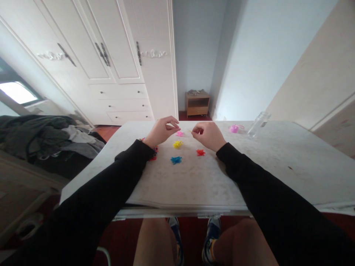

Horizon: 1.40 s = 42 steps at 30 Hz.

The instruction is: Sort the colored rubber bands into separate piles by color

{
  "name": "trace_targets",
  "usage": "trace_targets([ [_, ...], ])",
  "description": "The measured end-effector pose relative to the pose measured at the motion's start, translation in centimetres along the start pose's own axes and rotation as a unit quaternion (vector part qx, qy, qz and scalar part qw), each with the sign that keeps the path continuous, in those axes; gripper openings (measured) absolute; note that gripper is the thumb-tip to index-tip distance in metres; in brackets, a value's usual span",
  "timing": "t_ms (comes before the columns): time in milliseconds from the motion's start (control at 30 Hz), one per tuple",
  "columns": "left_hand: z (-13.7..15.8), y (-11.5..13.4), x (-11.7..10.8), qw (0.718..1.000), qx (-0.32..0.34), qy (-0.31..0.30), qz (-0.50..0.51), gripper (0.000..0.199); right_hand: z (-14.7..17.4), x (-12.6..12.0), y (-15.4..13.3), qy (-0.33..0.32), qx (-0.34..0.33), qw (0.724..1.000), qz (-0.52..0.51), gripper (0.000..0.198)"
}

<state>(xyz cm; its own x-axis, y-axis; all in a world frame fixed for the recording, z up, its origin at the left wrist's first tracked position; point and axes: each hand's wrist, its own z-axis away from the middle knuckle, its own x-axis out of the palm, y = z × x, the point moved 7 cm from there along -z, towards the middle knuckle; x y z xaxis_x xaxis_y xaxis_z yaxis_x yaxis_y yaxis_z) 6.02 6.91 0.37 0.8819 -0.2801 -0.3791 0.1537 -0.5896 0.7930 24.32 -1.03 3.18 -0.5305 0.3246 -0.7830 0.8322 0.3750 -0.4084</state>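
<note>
Just beyond the yellow pile (178,144), close to the far edge of the white table (188,188), here are both my hands. On the pile's right, my right hand (206,135) pinches a thin yellowish piece (190,131) at the fingertips. On its left, my left hand (163,130) is curled, thumb near fingers; whether it grips anything, I can't tell. Right behind the yellow pile sits the pink pile (180,134); in front, the blue pile (176,160); rightward, the red pile (200,152); leftward, the mixed pile (154,153), partly hidden by my wrist. Nearer me than the yellow pile, there's room down to the near edge, and more far rightward, past the pink cap (235,128) and clear bottle (259,124).
</note>
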Motion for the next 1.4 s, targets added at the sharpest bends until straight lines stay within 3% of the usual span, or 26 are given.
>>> trace_targets([
  [267, -0.3, -0.7, -0.4, 0.986, 0.021, 0.019, -0.166, 0.012, 0.1, 0.3, -0.3, -0.015, -0.002, 1.0, 0.006, 0.012],
  [467, -0.1, -1.8, 0.1, 0.995, -0.024, 0.012, -0.099, 0.019, 0.2, 0.8, -0.3, -0.027, 0.001, 1.0, 0.01, 0.012],
  [800, -0.7, -1.1, -1.5, 0.988, -0.024, 0.052, -0.143, 0.012, 0.6, 2.3, -1.1, -0.104, -0.027, 0.994, 0.022, 0.012],
  [1167, -0.6, -0.4, -1.9, 0.986, -0.039, 0.05, -0.155, 0.008, 0.8, 5.1, -3.4, -0.166, -0.039, 0.983, 0.071, 0.019],
  [1400, -0.7, 0.1, -2.6, 0.984, -0.048, -0.016, -0.173, 0.002, 1.0, 4.5, -3.2, -0.165, -0.032, 0.983, 0.077, 0.021],
])
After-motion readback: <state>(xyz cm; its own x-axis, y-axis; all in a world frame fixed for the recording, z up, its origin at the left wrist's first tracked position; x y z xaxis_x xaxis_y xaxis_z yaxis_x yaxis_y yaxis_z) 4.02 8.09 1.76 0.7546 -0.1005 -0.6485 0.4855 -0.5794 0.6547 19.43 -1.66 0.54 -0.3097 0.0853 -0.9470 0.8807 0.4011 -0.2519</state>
